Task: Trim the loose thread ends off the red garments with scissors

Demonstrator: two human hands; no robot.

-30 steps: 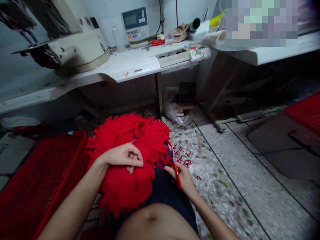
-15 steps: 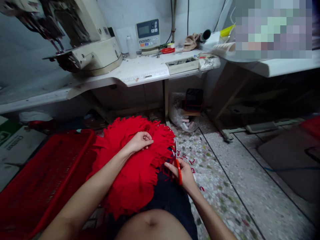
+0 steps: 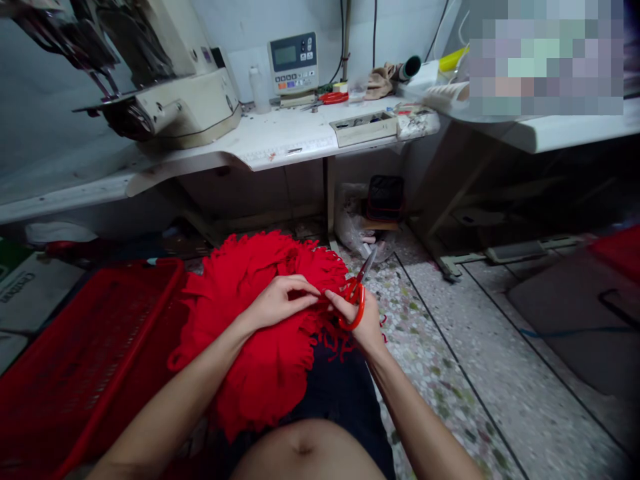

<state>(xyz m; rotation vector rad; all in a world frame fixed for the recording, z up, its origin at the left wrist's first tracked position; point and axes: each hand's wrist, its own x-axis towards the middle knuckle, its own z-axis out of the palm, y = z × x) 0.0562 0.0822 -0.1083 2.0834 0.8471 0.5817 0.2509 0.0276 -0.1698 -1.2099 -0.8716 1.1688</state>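
A bulky heap of red fabric with frilled, strip-like edges lies across my lap. My left hand rests on it, thumb and fingertips closing together on the cloth near its right side. Orange-handled scissors are in my right hand, their blades pointing up and to the right, past the fabric's edge. The right thumb reaches toward the left fingertips, close by the frilled edge. Small red scraps hang or lie just below the right hand. What lies exactly between the left fingertips is too small to see.
A red plastic basket stands at my left. Ahead is a white sewing table with a sewing machine, a control panel and a second pair of scissors. Below sits a clear plastic bag on the speckled floor.
My left hand has slid right and slightly down toward my right hand. The right hand has risen, and the scissors have turned from nearly upright to leaning up and right.
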